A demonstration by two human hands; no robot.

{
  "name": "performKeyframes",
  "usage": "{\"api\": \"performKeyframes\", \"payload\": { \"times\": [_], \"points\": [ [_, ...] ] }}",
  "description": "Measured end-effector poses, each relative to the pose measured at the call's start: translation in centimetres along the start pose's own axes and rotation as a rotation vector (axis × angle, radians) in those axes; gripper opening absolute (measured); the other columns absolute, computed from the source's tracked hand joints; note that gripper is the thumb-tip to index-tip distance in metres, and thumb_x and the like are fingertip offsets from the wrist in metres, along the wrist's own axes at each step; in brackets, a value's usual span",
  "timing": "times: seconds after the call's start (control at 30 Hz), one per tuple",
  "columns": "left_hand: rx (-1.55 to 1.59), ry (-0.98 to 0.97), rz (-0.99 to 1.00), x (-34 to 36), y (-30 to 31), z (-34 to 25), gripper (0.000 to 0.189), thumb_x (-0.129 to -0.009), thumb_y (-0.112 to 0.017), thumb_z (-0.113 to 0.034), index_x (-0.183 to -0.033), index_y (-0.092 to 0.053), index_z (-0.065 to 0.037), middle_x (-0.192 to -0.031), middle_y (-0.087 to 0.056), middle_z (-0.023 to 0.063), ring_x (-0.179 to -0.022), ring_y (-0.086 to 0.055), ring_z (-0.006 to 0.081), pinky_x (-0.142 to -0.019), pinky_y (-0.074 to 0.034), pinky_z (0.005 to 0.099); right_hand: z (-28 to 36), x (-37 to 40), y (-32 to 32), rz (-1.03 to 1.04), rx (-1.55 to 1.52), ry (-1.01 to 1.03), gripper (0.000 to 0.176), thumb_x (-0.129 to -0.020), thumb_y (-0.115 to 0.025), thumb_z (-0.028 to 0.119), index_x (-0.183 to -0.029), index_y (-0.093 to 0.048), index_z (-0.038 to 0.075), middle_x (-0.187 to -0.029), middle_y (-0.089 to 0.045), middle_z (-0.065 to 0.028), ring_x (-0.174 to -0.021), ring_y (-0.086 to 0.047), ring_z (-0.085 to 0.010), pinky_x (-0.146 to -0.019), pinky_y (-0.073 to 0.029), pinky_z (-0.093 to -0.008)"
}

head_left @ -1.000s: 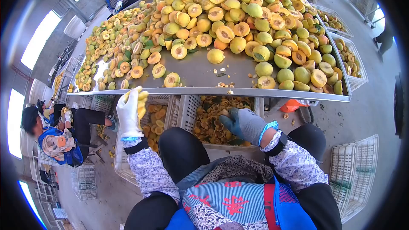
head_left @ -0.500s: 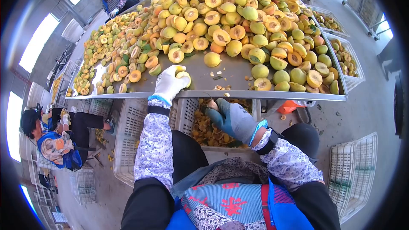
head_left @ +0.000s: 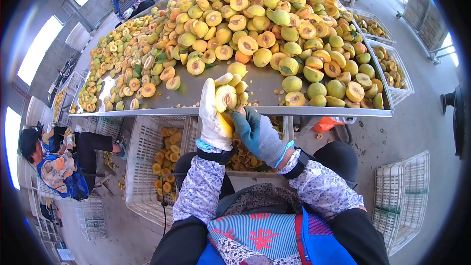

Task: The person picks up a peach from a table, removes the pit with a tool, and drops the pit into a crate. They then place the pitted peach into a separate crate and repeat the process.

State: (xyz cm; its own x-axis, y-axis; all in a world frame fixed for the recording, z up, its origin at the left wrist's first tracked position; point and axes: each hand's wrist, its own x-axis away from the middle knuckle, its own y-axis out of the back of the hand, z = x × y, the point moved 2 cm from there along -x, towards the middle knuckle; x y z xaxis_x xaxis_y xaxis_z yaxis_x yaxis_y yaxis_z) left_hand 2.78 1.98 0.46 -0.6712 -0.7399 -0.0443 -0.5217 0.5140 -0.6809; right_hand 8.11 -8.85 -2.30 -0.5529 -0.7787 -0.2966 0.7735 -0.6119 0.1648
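In my left hand point(head_left: 218, 113), in a white glove with yellow stains, is a halved apricot point(head_left: 226, 98), its cut face with the brown pit area turned up toward me. My right hand point(head_left: 260, 135), in a grey-and-blue glove, is closed just beside that half, around a small wooden-handled tool point(head_left: 240, 111) mostly hidden by the fingers. Both hands meet over the front edge of a metal table point(head_left: 274, 110). Heaped on the table are many apricot halves point(head_left: 248, 45), yellow-green outside and orange within.
Below the table edge stand white crates with apricot halves, one crate point(head_left: 140, 176) at left. More filled crates point(head_left: 392, 86) line the right side, and a crate point(head_left: 402, 196) stands on the floor. One co-worker point(head_left: 64, 162) sits at left, another point(head_left: 130, 0) at the far left corner.
My left hand has come back from the tabletop toward me with the apricot half, turning palm up. It now meets my right hand, which has risen slightly and moved left.
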Motion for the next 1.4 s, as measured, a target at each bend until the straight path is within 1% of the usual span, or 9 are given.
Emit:
{"api": "performKeyframes", "payload": {
  "times": [0.23, 0.53, 0.73, 0.93, 1.03, 1.17, 1.27, 1.37, 1.4],
  "points": [
    [-0.016, -0.023, -0.009, 0.6, 0.5, 0.5, 0.052, -0.106, -0.042, -0.046, -0.118, -0.063, 0.0, -0.112, -0.07, 0.0175, -0.098, -0.069, 0.0308, -0.083, -0.058, 0.0417, 0.0, -0.2, -0.3, 0.051, 0.07, -0.015, 0.045, -0.104, -0.051, 0.042, -0.105, -0.065, -0.001, -0.085, -0.069, -0.0271, -0.083, -0.069, -0.044, -0.067, -0.052, -0.048],
    [-0.144, 0.046, -0.076, 1.3, 1.1, -0.5, 0.051, -0.106, -0.041, -0.044, -0.108, -0.065, 0.0, -0.102, -0.07, 0.0183, -0.09, -0.07, 0.03, -0.077, -0.06, 0.0405, -0.4, 0.7, -1.7, 0.2, -0.158, -0.172, 0.053, -0.106, -0.047, 0.045, -0.112, -0.067, -0.003, -0.093, -0.073, -0.0184, -0.085, -0.069, -0.0229, -0.079, -0.054, -0.0377],
    [-0.155, -0.093, -0.159, 1.4, 0.4, -0.4, 0.05, -0.107, -0.041, -0.043, -0.109, -0.065, 0.0, -0.098, -0.07, 0.016, -0.082, -0.069, 0.0281, -0.07, -0.06, 0.0397, 1.9, 0.3, -0.4, 0.374, -0.332, -0.506, 0.057, -0.105, -0.047, 0.05, -0.101, -0.067, -0.003, -0.081, -0.067, -0.0055, -0.07, -0.057, -0.01, -0.063, -0.048, -0.0276],
    [-0.07, 0.075, 0.092, 1.1, 0.7, -1.3, 0.052, -0.107, -0.042, -0.042, -0.118, -0.065, 0.002, -0.087, -0.067, 0.01, -0.07, -0.065, 0.024, -0.062, -0.056, 0.0365, 3.2, 0.8, 0.5, 0.59, -0.49, -0.72, 0.057, -0.102, -0.042, 0.061, -0.082, -0.057, 0.011, -0.055, -0.045, 0.0032, -0.04, -0.04, -0.0092, -0.036, -0.032, -0.026],
    [-0.148, 0.184, 0.179, 1.1, 0.2, -2.0, 0.053, -0.107, -0.042, -0.041, -0.117, -0.066, 0.005, -0.079, -0.065, 0.0087, -0.064, -0.062, 0.0234, -0.059, -0.053, 0.0353, 3.0, 0.7, 1.5, 0.685, -0.545, -0.804, 0.058, -0.101, -0.042, 0.064, -0.081, -0.058, 0.012, -0.055, -0.043, 0.004, -0.038, -0.039, -0.0089, -0.035, -0.03, -0.025],
    [-0.485, 0.057, 0.181, 1.1, -0.2, -2.0, 0.051, -0.106, -0.044, -0.038, -0.108, -0.07, 0.006, -0.071, -0.062, 0.0101, -0.062, -0.062, 0.0236, -0.059, -0.052, 0.035, 2.1, 0.8, 1.7, 0.559, -0.177, -0.505, 0.057, -0.101, -0.042, 0.064, -0.077, -0.054, 0.014, -0.054, -0.037, 0.0067, -0.038, -0.033, -0.0067, -0.034, -0.026, -0.0237],
    [-0.206, 0.184, 0.282, 1.4, 0.4, -1.8, 0.051, -0.106, -0.043, -0.039, -0.098, -0.071, 0.003, -0.068, -0.061, 0.01, -0.059, -0.061, 0.0242, -0.059, -0.051, 0.0337, 1.7, 1.0, 2.0, 0.789, -0.553, -0.83, 0.054, -0.101, -0.045, 0.061, -0.085, -0.061, 0.012, -0.059, -0.046, 0.0047, -0.043, -0.041, -0.0074, -0.038, -0.034, -0.0231],
    [0.013, 0.227, 0.333, 0.9, 1.7, -1.2, 0.047, -0.106, -0.043, -0.041, -0.102, -0.069, -0.002, -0.07, -0.061, 0.0042, -0.06, -0.059, 0.0228, -0.058, -0.05, 0.0342, 0.8, 1.2, 1.2, 0.901, -0.852, -0.871, 0.054, -0.102, -0.045, 0.061, -0.087, -0.062, 0.011, -0.06, -0.048, 0.0035, -0.042, -0.04, -0.0069, -0.037, -0.032, -0.0227],
    [0.119, 0.249, 0.312, 0.7, 1.8, -1.0, 0.046, -0.106, -0.043, -0.041, -0.105, -0.069, -0.004, -0.072, -0.062, 0.0024, -0.062, -0.059, 0.0223, -0.058, -0.05, 0.0346, 1.1, 1.3, 1.1, 0.831, -0.725, -0.831, 0.056, -0.101, -0.046, 0.061, -0.088, -0.063, 0.009, -0.061, -0.05, 0.0023, -0.044, -0.042, -0.0085, -0.039, -0.035, -0.0246]
  ]
}}
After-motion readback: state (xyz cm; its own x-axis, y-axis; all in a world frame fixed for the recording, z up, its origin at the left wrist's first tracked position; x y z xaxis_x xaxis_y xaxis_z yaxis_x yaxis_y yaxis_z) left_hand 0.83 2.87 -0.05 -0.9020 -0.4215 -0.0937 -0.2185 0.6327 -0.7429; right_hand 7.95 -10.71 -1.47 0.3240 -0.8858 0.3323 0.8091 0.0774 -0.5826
